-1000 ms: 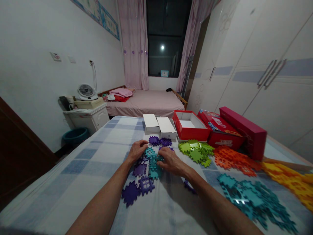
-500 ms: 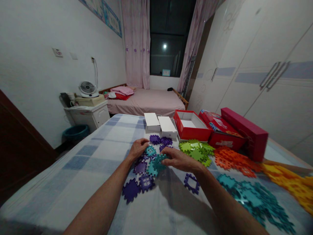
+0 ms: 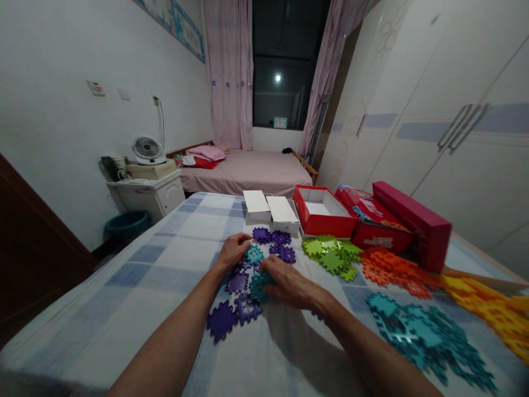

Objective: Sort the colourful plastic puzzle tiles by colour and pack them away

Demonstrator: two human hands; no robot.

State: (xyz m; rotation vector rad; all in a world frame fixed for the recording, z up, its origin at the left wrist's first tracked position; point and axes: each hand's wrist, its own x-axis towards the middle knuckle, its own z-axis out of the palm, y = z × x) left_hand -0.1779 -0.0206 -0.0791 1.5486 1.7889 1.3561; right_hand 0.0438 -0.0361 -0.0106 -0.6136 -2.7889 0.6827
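Note:
My left hand [image 3: 235,251], fingers curled, is at the left edge of a small teal notched tile [image 3: 254,255] with an open pattern and appears to grip it; the fingertips are partly hidden. With thumb and fingers closed, my right hand [image 3: 287,281] pinches another teal notched plastic tile [image 3: 258,288], partly covered by the fingers. Purple notched tiles [image 3: 237,282] lie below and around these. Closer to me are a solid purple tile [image 3: 222,321] and a purple window-shaped tile [image 3: 247,307]. Further purple tiles [image 3: 262,235] lie beyond my hands.
Piles of lime green [image 3: 332,255], orange [image 3: 392,270], yellow [image 3: 487,303] and teal tiles [image 3: 430,333] lie on the right. Behind them are white boxes [image 3: 283,212], an open red box [image 3: 326,220] and a long dark red box [image 3: 413,220]. A checked cloth [image 3: 157,275] covers the surface.
My right hand has moved slightly left and down with its teal tile, against the purple tiles. Its forearm now covers most of the purple frame tile. My left hand has stayed put.

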